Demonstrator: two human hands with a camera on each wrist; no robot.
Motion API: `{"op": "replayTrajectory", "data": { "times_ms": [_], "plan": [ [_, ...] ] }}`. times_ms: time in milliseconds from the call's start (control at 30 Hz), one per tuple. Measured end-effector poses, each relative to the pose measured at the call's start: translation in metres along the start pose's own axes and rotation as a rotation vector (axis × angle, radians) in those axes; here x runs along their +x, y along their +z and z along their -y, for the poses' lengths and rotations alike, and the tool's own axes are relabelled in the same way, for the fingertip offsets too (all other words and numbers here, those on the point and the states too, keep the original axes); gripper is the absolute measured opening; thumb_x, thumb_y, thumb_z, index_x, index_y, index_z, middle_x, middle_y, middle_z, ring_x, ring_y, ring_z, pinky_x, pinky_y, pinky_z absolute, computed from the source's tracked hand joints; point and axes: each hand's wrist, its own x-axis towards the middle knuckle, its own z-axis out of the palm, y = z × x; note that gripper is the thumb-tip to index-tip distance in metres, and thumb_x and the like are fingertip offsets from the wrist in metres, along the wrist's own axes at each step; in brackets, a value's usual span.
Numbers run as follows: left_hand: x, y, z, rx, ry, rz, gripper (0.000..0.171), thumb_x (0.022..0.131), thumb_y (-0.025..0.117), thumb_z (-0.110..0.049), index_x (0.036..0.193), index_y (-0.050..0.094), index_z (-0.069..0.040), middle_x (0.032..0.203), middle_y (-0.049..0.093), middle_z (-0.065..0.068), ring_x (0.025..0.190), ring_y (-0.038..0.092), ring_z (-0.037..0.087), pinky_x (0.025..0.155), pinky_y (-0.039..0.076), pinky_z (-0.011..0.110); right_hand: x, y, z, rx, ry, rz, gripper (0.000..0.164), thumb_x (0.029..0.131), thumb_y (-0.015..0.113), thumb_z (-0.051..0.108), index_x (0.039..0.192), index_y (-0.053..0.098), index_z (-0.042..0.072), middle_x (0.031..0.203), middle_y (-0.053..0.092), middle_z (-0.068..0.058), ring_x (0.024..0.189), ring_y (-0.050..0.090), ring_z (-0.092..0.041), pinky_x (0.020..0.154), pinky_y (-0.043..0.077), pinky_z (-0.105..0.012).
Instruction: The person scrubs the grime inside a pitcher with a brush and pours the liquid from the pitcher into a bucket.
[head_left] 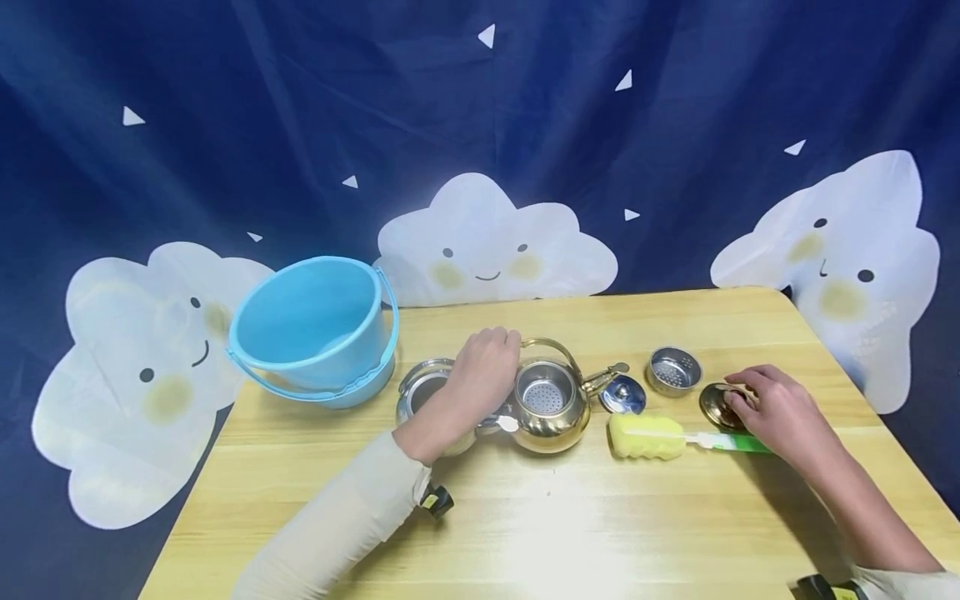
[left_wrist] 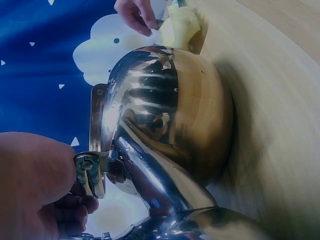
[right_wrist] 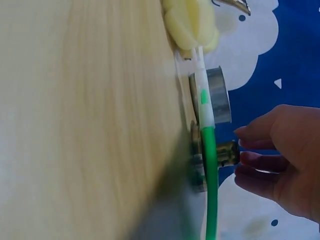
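The left hand (head_left: 476, 371) is gripping the gold kettle's (head_left: 551, 435) handle (head_left: 572, 358); the right hand (head_left: 783, 410), half-curled, is meeting a gold lid (head_left: 713, 408), pinch unclear.

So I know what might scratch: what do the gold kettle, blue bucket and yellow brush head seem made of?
Gold kettle: apparently metal, polished, with mirror-like reflections; which metal is unclear.
Blue bucket: probably plastic, smooth; even colour, moulded look.
Yellow brush head: likely foam sponge, matt; lumpy, soft-looking outline.

Head view bright, wrist views dimmer.
Glare on tabletop (head_left: 555, 533); reflections on gold kettle (head_left: 551, 429); right wrist soft, shadowed.
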Motion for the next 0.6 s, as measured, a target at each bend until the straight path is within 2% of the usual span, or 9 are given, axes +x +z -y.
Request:
{"op": "replayTrajectory", "data": {
  "times_ms": [200,433,600],
  "plan": [
    [0.0,-0.001,-0.001,0.017,0.004,-0.018,0.009,0.087,0.064,0.0,0.084,0.06,-0.007,0.07,0.054,0.001,0.062,0.048,0.015,0.054,0.043,0.025,0.005,-0.002,0.006,-0.019,-0.055,-0.063,0.025,0.079,0.079,-0.002,0.103,0.073,-0.006,0.103,0.068,-0.031,0.081,0.066,-0.044,0.068,0.054,-0.062],
    [0.0,-0.001,-0.001,0.041,0.019,-0.037,0.009,0.087,0.065,-0.001,0.084,0.06,-0.008,0.07,0.055,0.001,0.061,0.048,0.014,0.053,0.043,0.024,0.01,-0.008,0.022,0.019,-0.057,-0.09,0.026,0.081,0.079,-0.002,0.106,0.073,-0.004,0.105,0.07,-0.027,0.094,0.067,-0.046,0.075,0.054,-0.064],
    [0.0,-0.001,-0.001,0.053,0.016,-0.026,0.008,0.086,0.066,-0.002,0.085,0.061,-0.008,0.07,0.056,0.001,0.062,0.049,0.014,0.054,0.044,0.024,0.017,-0.007,0.039,0.041,-0.106,-0.089,0.025,0.081,0.08,0.0,0.105,0.073,-0.003,0.104,0.071,-0.024,0.098,0.067,-0.043,0.076,0.055,-0.061]
  ]
}}
